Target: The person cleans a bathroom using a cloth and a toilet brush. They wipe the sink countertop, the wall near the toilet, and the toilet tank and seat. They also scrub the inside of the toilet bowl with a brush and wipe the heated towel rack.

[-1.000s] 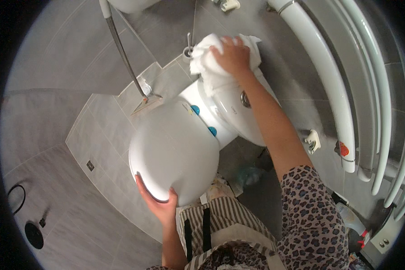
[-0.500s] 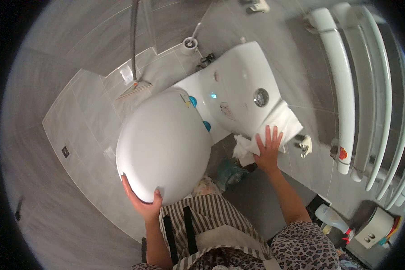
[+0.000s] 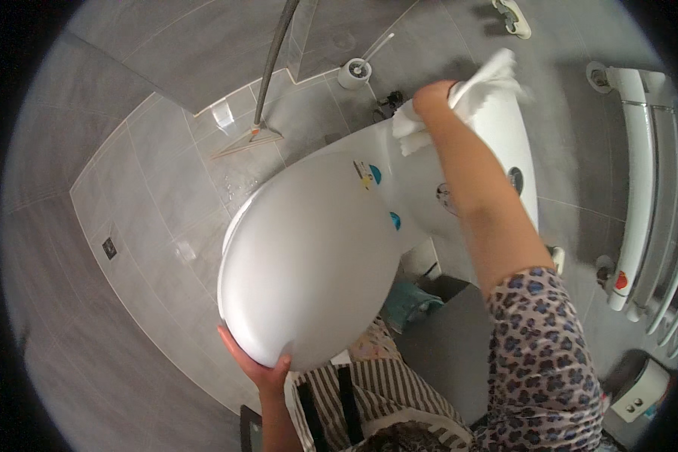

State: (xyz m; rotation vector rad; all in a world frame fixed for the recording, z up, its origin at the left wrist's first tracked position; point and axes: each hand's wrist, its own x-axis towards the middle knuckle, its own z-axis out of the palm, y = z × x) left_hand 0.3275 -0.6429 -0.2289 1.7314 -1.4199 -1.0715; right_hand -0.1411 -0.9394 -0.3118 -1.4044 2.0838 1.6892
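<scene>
A white toilet lid point(image 3: 309, 256) lies before me, with blue pieces at its hinge end. At its near left end my left hand point(image 3: 262, 368) grips the rim, thumb on top and fingers along the side. My right arm stretches across the white toilet tank point(image 3: 509, 135), which has a round metal flush button point(image 3: 515, 180) on top. Toward the tank's far end, my right hand point(image 3: 434, 99) is closed on a white cloth point(image 3: 491, 81). The cloth hangs out on both sides of the hand, one end blurred. Most of the fingers are hidden.
A floor squeegee point(image 3: 258, 134) and a toilet brush in a white holder point(image 3: 355, 74) stand at the far wall. White towel-warmer rails point(image 3: 634, 188) line the right wall. A bin with a teal bag point(image 3: 410, 303) sits beside the toilet. A floor drain point(image 3: 109, 248) is at left.
My right hand has gone from the tank's near end to its far end, and the cloth is now lifted and bunched in it. My left hand stays at the lid's rim. The view has shifted.
</scene>
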